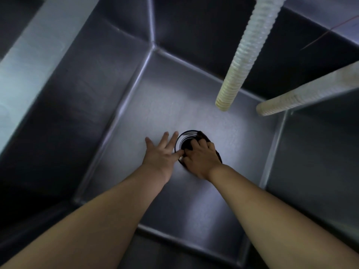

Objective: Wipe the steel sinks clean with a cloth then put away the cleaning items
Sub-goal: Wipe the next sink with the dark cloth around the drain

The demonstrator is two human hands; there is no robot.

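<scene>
Right hand [200, 158] clenched on dark cloth [217, 154] over sink [108, 105] drain [184, 137] (left hand [161, 152] flat, fingers released, beside it).

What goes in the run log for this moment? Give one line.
stage: wiping drain | right hand: presses dark cloth at drain | left hand: flat on sink floor | hoses: hanging above

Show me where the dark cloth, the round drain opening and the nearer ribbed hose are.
Dark cloth [218, 155]: head view, edge right of the knuckles.
Round drain opening [184, 143]: head view, dark inside.
Nearer ribbed pale hose [242, 61]: head view, mid-length.
</scene>
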